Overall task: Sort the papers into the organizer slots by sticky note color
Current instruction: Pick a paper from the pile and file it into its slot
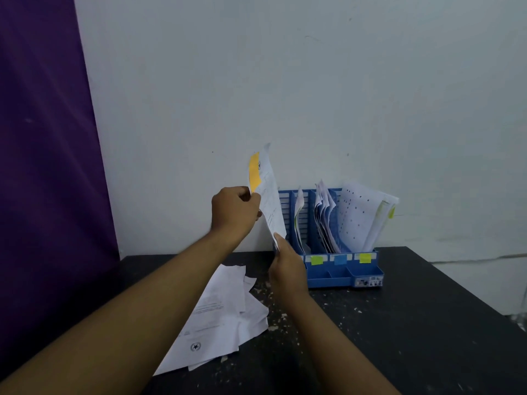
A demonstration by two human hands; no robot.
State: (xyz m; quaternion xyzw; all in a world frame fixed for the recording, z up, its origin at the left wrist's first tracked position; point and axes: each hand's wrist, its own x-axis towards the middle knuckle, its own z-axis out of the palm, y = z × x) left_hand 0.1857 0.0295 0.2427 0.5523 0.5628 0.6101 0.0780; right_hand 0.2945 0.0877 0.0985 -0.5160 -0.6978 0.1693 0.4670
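Note:
I hold one white paper [271,201] upright just left of the blue organizer [330,277]. An orange sticky note [254,171] is stuck near its top. My left hand [235,212] pinches the paper's left edge below the note. My right hand [288,266] grips its lower corner. The organizer stands against the wall with papers in its slots. Green [316,260], blue [340,260] and yellow [365,258] sticky notes mark its front. A pile of loose white papers [225,317] lies on the black table [399,323] under my left forearm.
A purple curtain [48,138] hangs at the left beside the white wall [313,81]. The tabletop is speckled with pale crumbs. The table's right edge runs diagonally down at the far right.

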